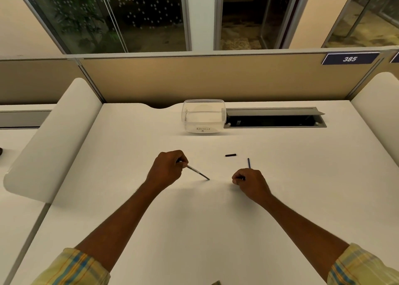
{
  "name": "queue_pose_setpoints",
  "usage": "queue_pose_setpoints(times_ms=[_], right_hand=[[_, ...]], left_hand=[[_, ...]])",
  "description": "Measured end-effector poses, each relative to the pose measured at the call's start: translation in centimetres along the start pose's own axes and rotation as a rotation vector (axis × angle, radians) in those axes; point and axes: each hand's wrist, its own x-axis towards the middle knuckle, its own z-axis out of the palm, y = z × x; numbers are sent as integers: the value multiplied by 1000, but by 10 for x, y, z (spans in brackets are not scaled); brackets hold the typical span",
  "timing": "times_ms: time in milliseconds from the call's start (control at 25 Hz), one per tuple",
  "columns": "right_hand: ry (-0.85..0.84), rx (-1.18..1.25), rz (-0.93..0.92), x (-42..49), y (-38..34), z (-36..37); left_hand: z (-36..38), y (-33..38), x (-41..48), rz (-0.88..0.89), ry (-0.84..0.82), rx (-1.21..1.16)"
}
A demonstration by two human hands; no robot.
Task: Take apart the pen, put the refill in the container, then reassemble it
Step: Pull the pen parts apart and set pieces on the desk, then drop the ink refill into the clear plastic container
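Left hand [167, 168]: closed over the tabletop [151, 220]; its fingers [182, 162] are pinched on the upper end of a thin rod, seemingly the refill [198, 173], which is slanted down to the right with its dark tip at or just above the surface.
Right hand [250, 182]: curled into a loose fist; a slim dark blue pen piece [249, 163] is held in it, with one end seen above the knuckles and pointed away from the person.
Small black part [230, 155]: laid flat on the tabletop, apart from both hands, between them and the container.
Container [204, 116]: clear plastic, marked "RECYCLE", set at the far edge beside a cable slot [274, 118]; what is inside cannot be told.
Sleeves [71, 267]: yellow plaid, seen at both forearms.
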Motion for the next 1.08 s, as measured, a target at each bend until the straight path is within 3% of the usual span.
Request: queue_pose_setpoints(times_ms=[240,640,1080], right_hand=[[-28,-9,-40,1,-12,8],[-96,-11,-80,10,-36,32],[-160,-281,-246,43,-75,67]], left_hand=[[-4,-17,-7,-54,18,-69],[-6,-45,-28,-261,39,-402],[-6,-85,-48,-348,-44,-652]])
